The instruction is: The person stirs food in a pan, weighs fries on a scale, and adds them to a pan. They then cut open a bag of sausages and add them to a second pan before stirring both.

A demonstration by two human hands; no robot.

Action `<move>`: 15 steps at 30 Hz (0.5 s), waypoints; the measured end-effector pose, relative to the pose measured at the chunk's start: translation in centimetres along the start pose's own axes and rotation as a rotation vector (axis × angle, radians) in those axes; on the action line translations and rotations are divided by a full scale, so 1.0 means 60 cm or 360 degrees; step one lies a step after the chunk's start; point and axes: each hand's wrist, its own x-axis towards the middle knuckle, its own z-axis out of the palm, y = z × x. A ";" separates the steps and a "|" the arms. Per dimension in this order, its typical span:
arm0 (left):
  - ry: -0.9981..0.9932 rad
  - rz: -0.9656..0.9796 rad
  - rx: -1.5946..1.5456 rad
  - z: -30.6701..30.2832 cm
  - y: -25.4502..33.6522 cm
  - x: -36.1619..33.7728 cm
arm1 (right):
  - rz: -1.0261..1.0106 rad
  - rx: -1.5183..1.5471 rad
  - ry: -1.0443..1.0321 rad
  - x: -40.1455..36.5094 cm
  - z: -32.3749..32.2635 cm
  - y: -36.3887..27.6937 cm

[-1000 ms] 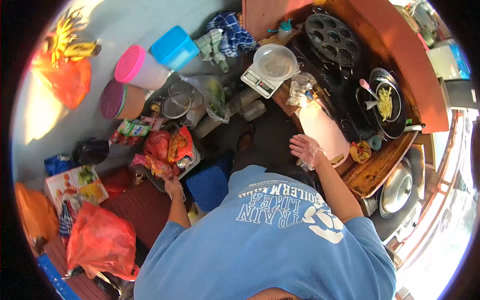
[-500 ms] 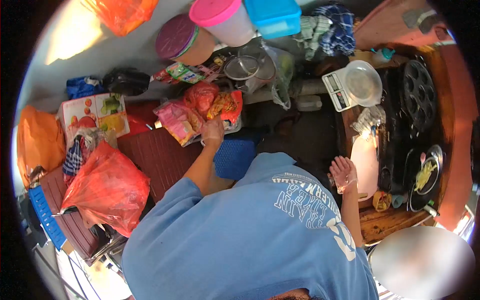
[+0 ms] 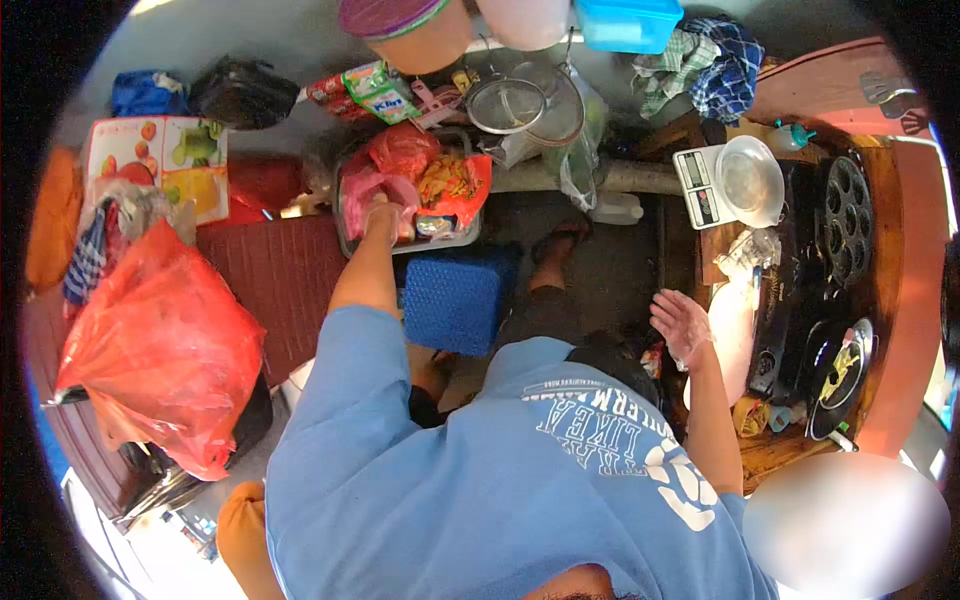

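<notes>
My left hand [image 3: 379,212] reaches into a pink plastic bag [image 3: 352,190], and its fingers are hidden there. That bag sits in a clear plastic tub [image 3: 462,240]. Beside it in the tub lie a red plastic bag [image 3: 404,150] and an orange-red packet [image 3: 455,185] with yellowish contents showing. My right hand [image 3: 682,325] is held out, fingers stretched and holding nothing, in what looks like a clear plastic glove. It is near the pale pink surface [image 3: 736,330] beside the stove, apart from it as far as I can see.
A blue woven-textured stool [image 3: 455,305] stands below the tub. To the right are a kitchen scale with a clear bowl [image 3: 750,182], a round-hollowed pan [image 3: 848,220] and a frying pan with yellow food [image 3: 840,375]. Strainers [image 3: 506,105] hang at the back. A large red bag [image 3: 165,350] is at left.
My left hand has gone from beside the orange-red packet into the pink bag, which now gapes around it. The view has shifted, showing more of the tub. My right hand stays open.
</notes>
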 end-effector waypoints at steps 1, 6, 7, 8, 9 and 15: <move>0.0095 0.0038 0.0161 0.012 0.003 0.009 | 0.0001 -0.0092 -0.0053 -0.002 0.017 0.001; 0.0201 0.0324 0.0888 -0.096 -0.048 -0.118 | -0.0013 -0.0456 -0.0114 -0.004 0.110 0.032; 0.0236 0.0301 0.0832 -0.121 -0.065 -0.159 | -0.0023 -0.0480 -0.0130 0.000 0.128 0.044; 0.0215 -0.0089 0.0078 -0.106 -0.077 -0.139 | -0.0029 -0.0656 -0.0224 0.009 0.142 0.055; 0.0384 -0.0449 -0.0683 -0.090 -0.090 -0.119 | -0.0038 -0.0831 -0.0314 0.014 0.158 0.061; 0.0552 0.0122 -0.2225 -0.158 -0.035 -0.367 | -0.0786 -0.2026 -0.0786 -0.035 0.325 0.079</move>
